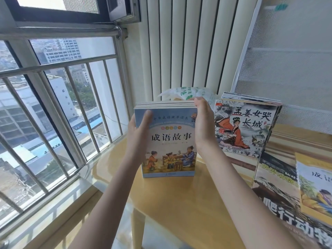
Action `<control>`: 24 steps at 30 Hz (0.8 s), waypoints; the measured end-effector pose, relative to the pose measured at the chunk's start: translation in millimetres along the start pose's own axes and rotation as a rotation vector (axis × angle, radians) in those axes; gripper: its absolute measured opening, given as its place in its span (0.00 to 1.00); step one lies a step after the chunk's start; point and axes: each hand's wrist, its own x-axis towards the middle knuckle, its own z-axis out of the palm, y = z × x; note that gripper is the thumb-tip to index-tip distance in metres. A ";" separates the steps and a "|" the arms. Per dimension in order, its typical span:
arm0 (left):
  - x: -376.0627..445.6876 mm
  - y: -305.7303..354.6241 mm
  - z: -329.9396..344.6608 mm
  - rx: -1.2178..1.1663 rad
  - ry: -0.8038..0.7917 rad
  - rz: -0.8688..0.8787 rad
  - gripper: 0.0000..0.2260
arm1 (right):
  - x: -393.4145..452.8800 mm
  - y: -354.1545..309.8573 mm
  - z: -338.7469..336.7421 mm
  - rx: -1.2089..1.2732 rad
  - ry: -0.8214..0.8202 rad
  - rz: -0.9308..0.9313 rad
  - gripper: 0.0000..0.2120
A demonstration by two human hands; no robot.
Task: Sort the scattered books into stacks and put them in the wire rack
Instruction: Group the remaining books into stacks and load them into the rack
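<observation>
Centrally, an upright stack of thin blue-covered storybooks [168, 141] stands on edge on the round yellow wooden table [179, 203], long axis vertical, left hand [138, 130] and right hand [204, 123] clasping its two sides. Farther, upper right of frame, the white wire-mesh rack [287, 60] lies beyond the right hand, which is nearer it.
</observation>
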 end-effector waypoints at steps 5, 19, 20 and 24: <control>-19.1 -40.8 -12.3 0.020 -0.050 0.038 0.21 | -36.6 24.8 -9.8 0.030 -0.086 -0.193 0.37; -10.1 -42.6 2.3 -0.055 0.047 -0.037 0.08 | -30.2 59.8 -19.9 -0.191 -0.010 -0.049 0.23; -11.2 -41.4 7.0 -0.084 0.038 -0.063 0.07 | -29.7 55.9 -23.1 -0.228 0.008 -0.054 0.21; -14.2 -36.0 31.8 -0.122 -0.079 -0.159 0.06 | -27.5 36.2 -49.1 -0.335 0.070 -0.036 0.23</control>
